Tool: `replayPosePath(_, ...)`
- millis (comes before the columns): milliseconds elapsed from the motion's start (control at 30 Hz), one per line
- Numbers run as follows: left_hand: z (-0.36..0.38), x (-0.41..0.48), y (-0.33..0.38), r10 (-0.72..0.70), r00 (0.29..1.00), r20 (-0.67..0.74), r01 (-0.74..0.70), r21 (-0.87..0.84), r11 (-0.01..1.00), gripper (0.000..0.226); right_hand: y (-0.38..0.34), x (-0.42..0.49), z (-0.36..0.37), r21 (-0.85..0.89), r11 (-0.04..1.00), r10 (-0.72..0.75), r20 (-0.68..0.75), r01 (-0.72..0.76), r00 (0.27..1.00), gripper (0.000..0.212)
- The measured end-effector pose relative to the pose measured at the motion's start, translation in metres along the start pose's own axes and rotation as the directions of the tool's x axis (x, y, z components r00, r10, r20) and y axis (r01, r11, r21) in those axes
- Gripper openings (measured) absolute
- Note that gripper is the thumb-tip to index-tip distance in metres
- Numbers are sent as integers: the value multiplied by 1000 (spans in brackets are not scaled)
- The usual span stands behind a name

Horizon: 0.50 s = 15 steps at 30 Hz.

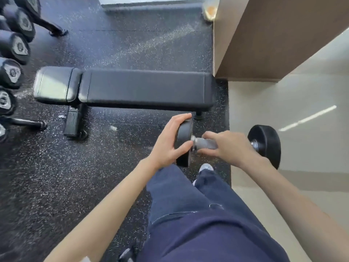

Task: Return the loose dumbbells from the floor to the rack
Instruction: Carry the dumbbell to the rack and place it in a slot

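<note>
A black dumbbell (264, 143) with round heads and a knurled metal handle hangs level above the floor in front of my legs. My right hand (225, 146) is wrapped around the handle near its middle. My left hand (170, 143) cups the outer face and rim of the dumbbell's left head. The right head sticks out past my right hand over the pale tiled floor. The dumbbell rack (13, 72) runs down the far left edge, holding several black dumbbells with grey end caps.
A black padded bench (132, 87) lies crosswise just beyond the dumbbell, between me and the far wall. A brown wall corner (255, 44) rises at the right. Speckled rubber flooring (56, 176) covers the left; pale tiles (283, 101) lie at the right.
</note>
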<state>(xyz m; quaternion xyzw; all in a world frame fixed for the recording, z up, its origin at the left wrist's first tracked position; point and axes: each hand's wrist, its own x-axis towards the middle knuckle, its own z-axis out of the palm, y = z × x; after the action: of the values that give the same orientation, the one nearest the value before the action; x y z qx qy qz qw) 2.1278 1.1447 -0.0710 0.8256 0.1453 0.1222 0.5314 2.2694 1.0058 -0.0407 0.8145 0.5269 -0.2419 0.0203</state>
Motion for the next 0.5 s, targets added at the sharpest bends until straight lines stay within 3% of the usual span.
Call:
replayPosePath(133, 39, 25, 13, 8, 999, -51, -5, 70, 998, 67, 53, 0, -19, -70, 994, -79, 33, 81, 996, 51)
replayPosePath(500, 65, 133, 8, -111, 980, -166, 107, -29, 994, 68, 143, 80, -64, -158, 970, -175, 69, 184, 982, 50)
